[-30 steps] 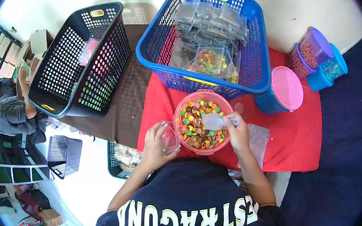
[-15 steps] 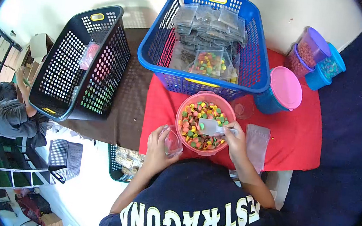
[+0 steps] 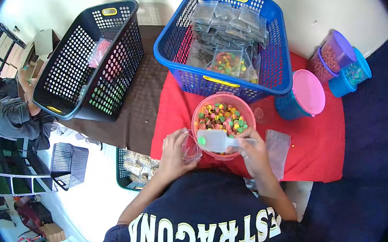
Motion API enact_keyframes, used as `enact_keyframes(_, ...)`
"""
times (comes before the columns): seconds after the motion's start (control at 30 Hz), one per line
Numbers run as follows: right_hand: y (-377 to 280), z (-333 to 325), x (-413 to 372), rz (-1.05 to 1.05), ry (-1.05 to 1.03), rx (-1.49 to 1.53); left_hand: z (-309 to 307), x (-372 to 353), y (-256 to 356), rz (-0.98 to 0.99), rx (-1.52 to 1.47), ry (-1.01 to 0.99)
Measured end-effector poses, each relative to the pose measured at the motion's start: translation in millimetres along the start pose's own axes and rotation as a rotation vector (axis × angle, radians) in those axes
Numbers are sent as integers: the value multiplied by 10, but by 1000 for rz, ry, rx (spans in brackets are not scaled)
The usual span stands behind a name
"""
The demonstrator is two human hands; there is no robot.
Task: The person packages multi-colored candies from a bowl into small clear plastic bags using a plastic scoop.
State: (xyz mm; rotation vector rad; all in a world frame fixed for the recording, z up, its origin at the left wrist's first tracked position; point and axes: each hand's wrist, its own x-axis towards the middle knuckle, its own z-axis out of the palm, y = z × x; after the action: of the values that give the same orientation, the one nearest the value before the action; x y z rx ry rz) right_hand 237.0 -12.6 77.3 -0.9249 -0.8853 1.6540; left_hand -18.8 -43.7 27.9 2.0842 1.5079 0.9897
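across the dark shirt (image 3: 206, 188) in front of the pink bowl (image 3: 253, 118), i read "estragun" upside down; the blue basket (image 3: 174, 65) stands behind the bowl. on my remote feed, the left hand (image 3: 176, 152) curls round a clear cup (image 3: 191, 151) at its left, the right hand (image 3: 251, 151) grips a scoop (image 3: 215, 141) over it.

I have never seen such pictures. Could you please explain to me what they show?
This is no machine: you see a person's two bare hands. The view comes from one camera worn on that person's head, looking forward and down. The left hand holds a clear container beside a pink bowl of small colourful pieces. The right hand holds a pale scoop, carrying a green piece, over the bowl. The bowl stands on a red cloth. Behind it is a blue basket of small bags; to the right, a blue tub with a pink lid.
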Motion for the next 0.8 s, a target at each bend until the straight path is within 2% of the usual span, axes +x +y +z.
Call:
enact_keyframes(0.1,-125,88,-25,20,-100,-172,-19,75,76,-3,6,-15)
enact_keyframes(0.17,-245,146,-93,-214,-185,-577,-1,90,102,31,-16,-25)
enact_keyframes(0.2,-306,138,-96,-215,-182,-582,5,108,99,34,-21,-24)
enact_keyframes(0.27,-401,74,-122,-250,1,-530,-7,85,91,1,-38,-11)
enact_keyframes(0.37,-272,-148,-17,-233,89,-619,-45,65,69,-13,-18,10)
enact_keyframes(0.53,263,-281,95,-181,107,-739,-78,-17,-9,-48,17,7)
enact_keyframes(0.67,428,-290,122,-154,126,-570,-123,-58,-34,-70,73,36)
enact_keyframes(0.8,408,-273,136,-200,147,-656,-164,-53,-70,-92,97,27)
